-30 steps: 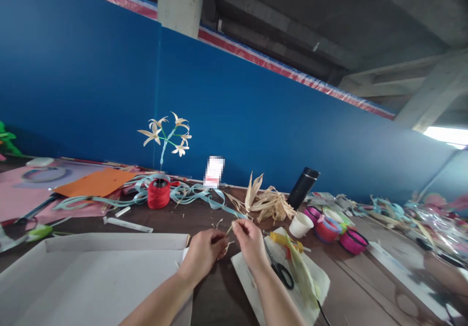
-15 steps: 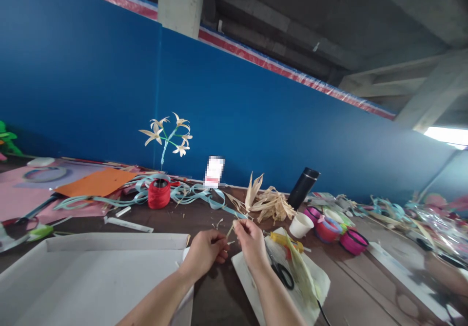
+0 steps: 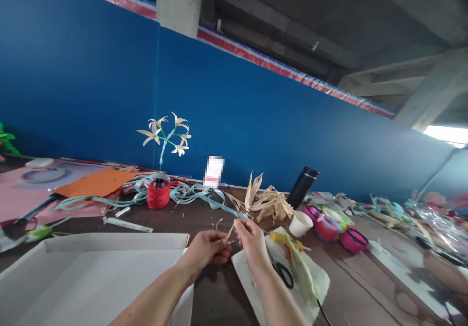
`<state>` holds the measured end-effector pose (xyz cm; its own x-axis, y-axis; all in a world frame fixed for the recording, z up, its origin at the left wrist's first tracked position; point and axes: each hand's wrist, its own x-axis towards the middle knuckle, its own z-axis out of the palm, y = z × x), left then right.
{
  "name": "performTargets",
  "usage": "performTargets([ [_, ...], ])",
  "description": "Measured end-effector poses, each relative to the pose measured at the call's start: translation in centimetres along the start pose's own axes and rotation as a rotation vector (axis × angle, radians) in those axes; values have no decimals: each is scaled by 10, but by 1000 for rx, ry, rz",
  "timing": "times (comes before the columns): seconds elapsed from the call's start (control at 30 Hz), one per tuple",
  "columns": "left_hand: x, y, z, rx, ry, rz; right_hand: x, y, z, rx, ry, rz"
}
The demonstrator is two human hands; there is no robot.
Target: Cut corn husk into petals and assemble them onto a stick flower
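While I am watching from a distance through the head camera, the person's two bare forearms are angling inward over the brown table [image 3: 215, 297], and both hands are meeting above it around a thin pale strip [image 3: 230, 230]. The left hand [image 3: 210, 248] is reaching slightly closer to the right than it was a second ago, its lower fingers loosening a little, while the right hand [image 3: 252, 238] is keeping nearly the same spot; I am reading this as a small shift of grip, with the work staying at the fingertips. The left thumb and forefinger are pinching the strip's lower end, the other fingers curling loosely beneath; the right thumb and forefinger are closing on its upper end, knuckles facing up, so the strip is slanting between them

To the left, a shallow white box [image 3: 91, 277] is lying open; under and beside the right forearm, a white sheet [image 3: 244, 275] is bearing scissors [image 3: 278, 267], a yellow tool [image 3: 280, 239] and a greenish husk [image 3: 302, 267]. Farther back, a white cup [image 3: 300, 224], red thread [image 3: 158, 197] and dried husks [image 3: 272, 205] are resting near a tilting black bottle [image 3: 303, 187], and a spray of pale flowers [image 3: 166, 139] is standing before the blue wall [image 3: 256, 106]
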<state>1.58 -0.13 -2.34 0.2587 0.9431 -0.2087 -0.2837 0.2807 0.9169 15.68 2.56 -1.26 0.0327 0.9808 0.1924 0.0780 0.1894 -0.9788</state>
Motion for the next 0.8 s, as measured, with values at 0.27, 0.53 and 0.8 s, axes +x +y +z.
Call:
performTargets([
  [0.27,-1,4,0,-19,1,-1,1,2,1,37,21,46],
  [0.53,-2,4,2,-9,22,-3,2,2,0,1,-1,34],
  [0.8,-3,5,4,16,64,42,0,1,-1,-31,-21,-52],
])
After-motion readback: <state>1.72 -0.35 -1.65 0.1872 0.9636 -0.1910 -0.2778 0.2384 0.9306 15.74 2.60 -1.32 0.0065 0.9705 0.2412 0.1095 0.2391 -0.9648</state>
